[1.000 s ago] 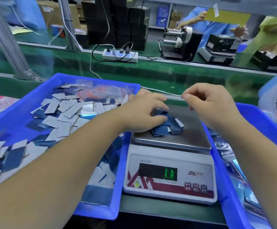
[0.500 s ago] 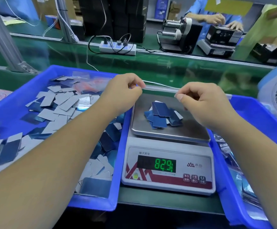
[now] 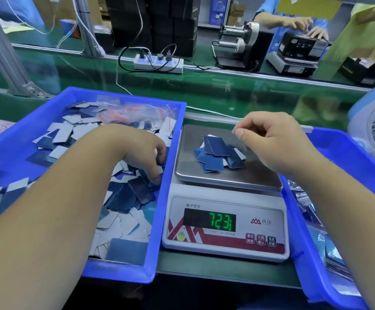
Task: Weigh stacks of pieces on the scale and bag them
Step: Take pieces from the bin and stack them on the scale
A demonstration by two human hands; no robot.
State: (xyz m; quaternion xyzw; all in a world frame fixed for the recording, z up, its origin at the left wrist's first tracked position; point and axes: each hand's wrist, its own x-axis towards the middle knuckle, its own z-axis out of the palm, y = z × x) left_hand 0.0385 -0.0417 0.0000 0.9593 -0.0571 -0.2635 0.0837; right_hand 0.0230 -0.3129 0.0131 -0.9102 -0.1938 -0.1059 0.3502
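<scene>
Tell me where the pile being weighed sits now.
The pile of blue pieces lies mid-frame on the scale pan, between the left hand and right hand.

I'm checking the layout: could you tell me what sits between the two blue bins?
In the head view, the scale sits there, a pile of blue pieces on its pan.

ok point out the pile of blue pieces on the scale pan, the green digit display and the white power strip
pile of blue rectangular pieces (image 3: 217, 154), head view, top piece
green digit display (image 3: 222, 221), head view, lit digits
white power strip (image 3: 159, 63), head view, casing
</scene>
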